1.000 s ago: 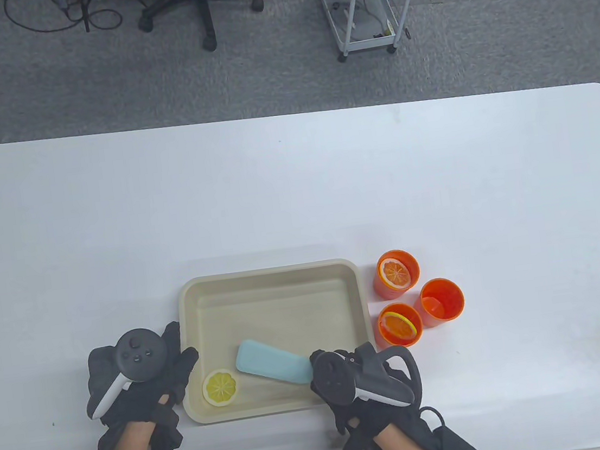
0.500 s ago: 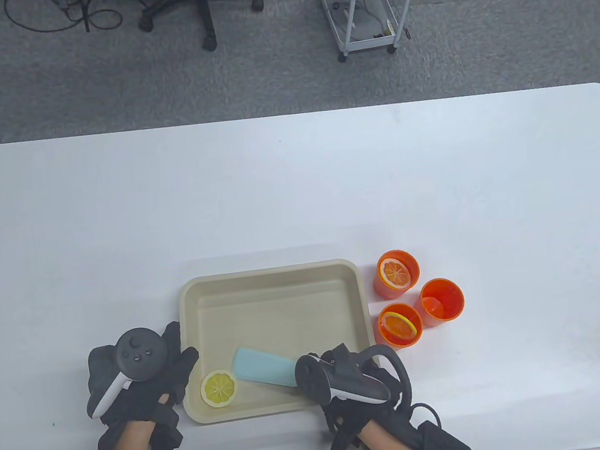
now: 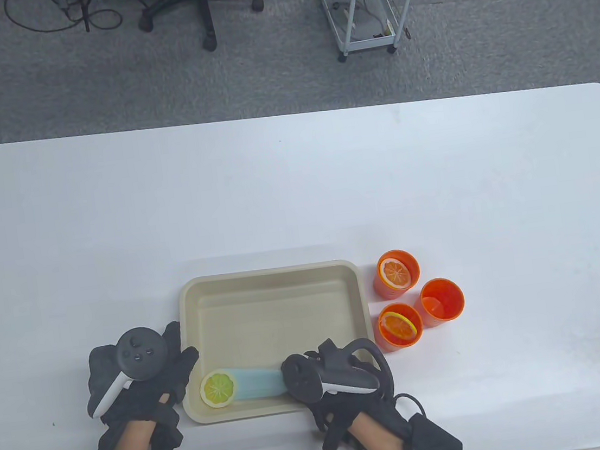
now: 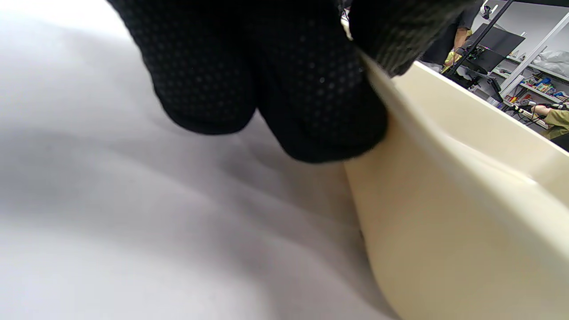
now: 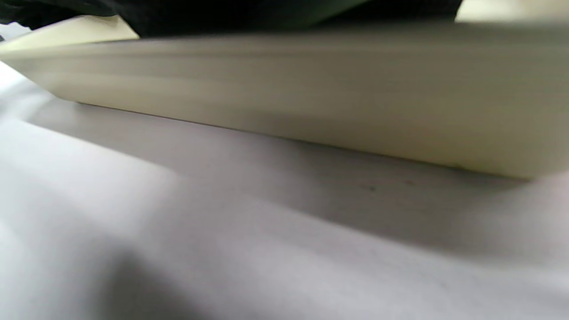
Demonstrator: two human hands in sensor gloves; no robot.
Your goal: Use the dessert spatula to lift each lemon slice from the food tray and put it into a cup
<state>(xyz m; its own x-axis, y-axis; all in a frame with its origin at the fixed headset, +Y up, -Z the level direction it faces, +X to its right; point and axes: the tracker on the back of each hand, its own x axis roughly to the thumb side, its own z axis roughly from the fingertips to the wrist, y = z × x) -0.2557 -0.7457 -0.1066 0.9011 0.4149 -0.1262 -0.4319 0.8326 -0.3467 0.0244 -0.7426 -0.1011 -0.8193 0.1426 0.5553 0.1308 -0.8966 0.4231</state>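
Left hand (image 3: 133, 382): fingers spread, resting on the tray's (image 3: 269, 286) left rim.
Right hand (image 3: 342, 389): grips the spatula (image 3: 256, 383).
Slice (image 3: 219, 389): between the hands, in the tray's near-left corner, touching the spatula tip.
Cups (image 3: 442, 300): right of the tray.

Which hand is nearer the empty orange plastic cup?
Right. The right hand is at the beige tray's near rim, left of and nearer the camera than the empty orange plastic cup; the left hand is beyond the tray's far-left side.
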